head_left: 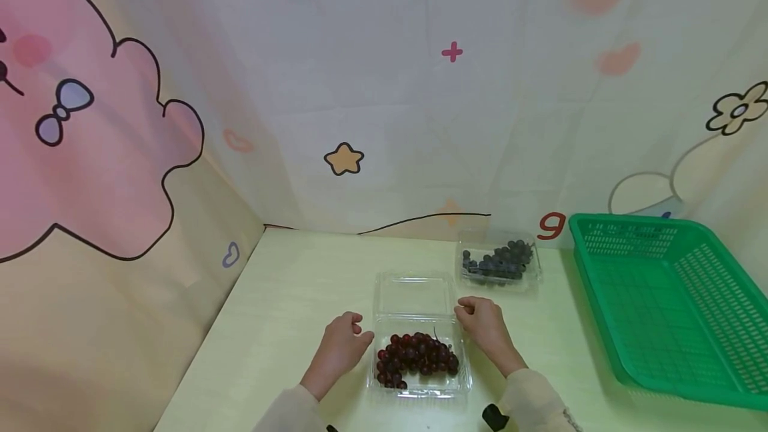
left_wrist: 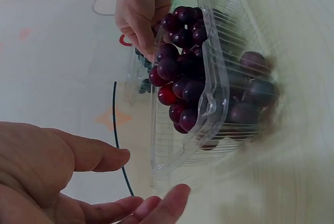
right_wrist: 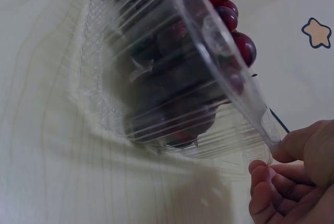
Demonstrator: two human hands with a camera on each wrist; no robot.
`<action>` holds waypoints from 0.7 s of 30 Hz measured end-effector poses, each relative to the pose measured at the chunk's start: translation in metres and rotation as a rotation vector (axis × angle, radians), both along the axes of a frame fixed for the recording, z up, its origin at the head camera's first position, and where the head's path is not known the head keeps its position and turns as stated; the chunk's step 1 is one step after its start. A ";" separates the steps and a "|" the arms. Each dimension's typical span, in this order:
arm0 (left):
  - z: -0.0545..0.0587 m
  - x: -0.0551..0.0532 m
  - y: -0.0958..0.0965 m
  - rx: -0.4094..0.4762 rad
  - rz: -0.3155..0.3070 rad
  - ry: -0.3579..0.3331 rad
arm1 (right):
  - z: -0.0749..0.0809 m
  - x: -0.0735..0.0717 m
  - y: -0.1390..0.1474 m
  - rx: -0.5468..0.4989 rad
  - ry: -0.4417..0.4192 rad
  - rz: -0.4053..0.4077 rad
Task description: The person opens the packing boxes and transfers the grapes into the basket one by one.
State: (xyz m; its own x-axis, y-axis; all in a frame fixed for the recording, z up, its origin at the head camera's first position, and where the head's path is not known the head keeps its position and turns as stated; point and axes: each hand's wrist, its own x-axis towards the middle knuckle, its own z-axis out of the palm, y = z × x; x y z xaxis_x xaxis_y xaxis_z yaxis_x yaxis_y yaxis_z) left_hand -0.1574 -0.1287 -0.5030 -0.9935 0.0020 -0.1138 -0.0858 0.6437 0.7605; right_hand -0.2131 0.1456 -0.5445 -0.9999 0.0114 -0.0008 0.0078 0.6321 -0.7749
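A clear plastic clamshell box (head_left: pixel 438 392) lies open on the table, its lid (head_left: pixel 414 293) folded back away from the person. Inside its base is a bunch of dark red grapes (head_left: pixel 417 352). On the box's left side is my left hand (head_left: pixel 342 349); the left wrist view shows its thumb and fingers apart, with nothing between them. My right hand (head_left: pixel 486 332) is at the right side near the hinge. In the right wrist view its thumb (right_wrist: pixel 295 145) and curled fingers pinch the box's corner edge.
Behind and to the right stands another clear box (head_left: pixel 531 279) with dark blue grapes (head_left: pixel 501 262). A green plastic basket (head_left: pixel 624 352) occupies the table's right side. A printed cloth (head_left: pixel 384 99) hangs along the table's back and left edges.
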 end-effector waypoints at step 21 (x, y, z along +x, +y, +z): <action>-0.008 -0.008 0.011 -0.078 -0.105 -0.107 | -0.003 -0.002 0.001 0.008 0.024 0.011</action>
State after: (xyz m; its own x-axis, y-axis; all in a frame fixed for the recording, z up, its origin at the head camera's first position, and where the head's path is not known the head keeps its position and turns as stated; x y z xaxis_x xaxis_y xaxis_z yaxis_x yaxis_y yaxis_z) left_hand -0.1657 -0.1173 -0.5114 -0.9705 0.0918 -0.2230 -0.0931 0.7103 0.6977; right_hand -0.2149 0.1469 -0.5480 -0.9997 0.0003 0.0228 -0.0174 0.6381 -0.7698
